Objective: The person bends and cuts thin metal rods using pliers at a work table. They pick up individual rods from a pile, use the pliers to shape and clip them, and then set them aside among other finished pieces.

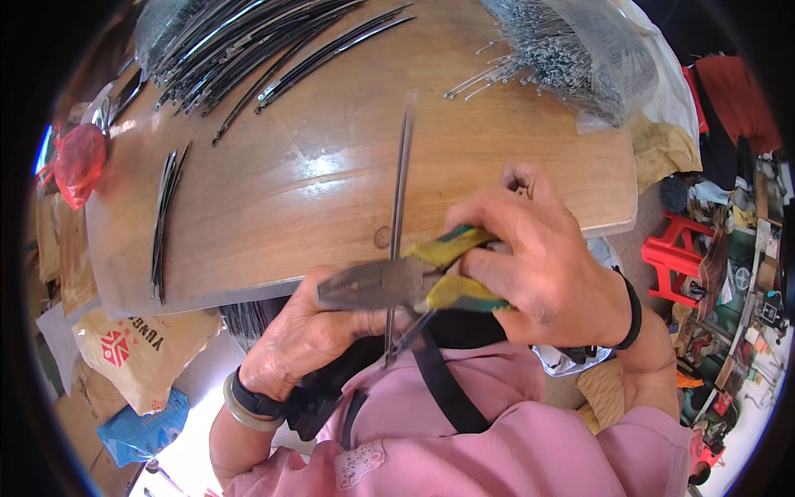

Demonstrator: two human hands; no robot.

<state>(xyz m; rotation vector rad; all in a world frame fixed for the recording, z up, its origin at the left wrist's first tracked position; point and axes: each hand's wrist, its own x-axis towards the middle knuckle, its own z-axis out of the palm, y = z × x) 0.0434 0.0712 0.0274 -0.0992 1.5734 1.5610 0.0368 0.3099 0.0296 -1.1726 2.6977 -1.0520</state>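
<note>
My right hand (538,257) is closed round the yellow-and-green handles of a pair of combination pliers (364,286), whose dark jaws point left. Behind the jaws, my left hand (310,335) grips a thin dark metal strip (402,174). The strip stands nearly upright in the picture, its far end over the table and its near end close to my body. A short thin rod (411,331) slants beside its lower end; what holds it is hidden. The pliers cross in front of the strip, and I cannot tell whether they touch it. Some left fingertips are hidden.
On the wooden table (273,224) lie a large pile of black strips (240,50), a small bundle of strips (168,224) and a plastic bag of thin metal rods (563,58). A red bag (79,161) hangs at the left edge. A red stool (677,257) stands right.
</note>
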